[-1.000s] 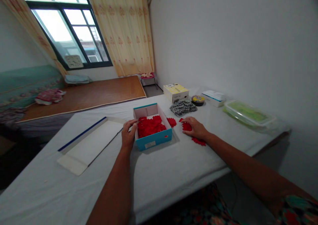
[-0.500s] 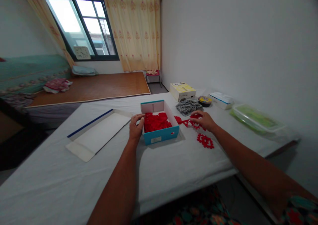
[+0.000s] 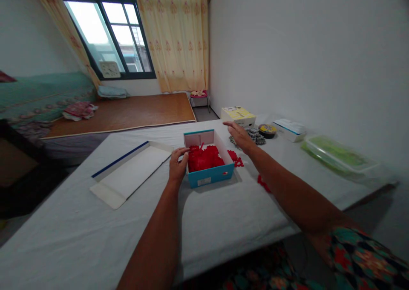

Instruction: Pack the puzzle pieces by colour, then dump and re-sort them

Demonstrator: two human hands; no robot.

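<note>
A blue cardboard box (image 3: 211, 174) with a pale inside stands on the table, holding a heap of red notched pieces (image 3: 206, 158). My left hand (image 3: 178, 164) grips its left wall, fingers at the rim. Beyond the right rim, my right hand (image 3: 238, 135) is raised with its fingers stretched out and nothing visible in them. One thin red piece (image 3: 202, 146) shows edge-on above the heap. More red notched pieces (image 3: 235, 158) lie right of the box, and another red piece (image 3: 263, 183) is partly hidden by my right forearm.
Left of the box lies a white, blue-edged box lid (image 3: 137, 170). Behind my right hand are a grey notched pile (image 3: 257, 136), a yellow-and-white box (image 3: 239, 116), a roll of tape (image 3: 267, 131), a white box (image 3: 289, 130) and a clear-lidded green container (image 3: 340, 153) along the wall.
My right hand has moved from the red pieces on the table up and left toward the box, and its fingers have opened. The red pieces it was on are gone from there. My left hand stays.
</note>
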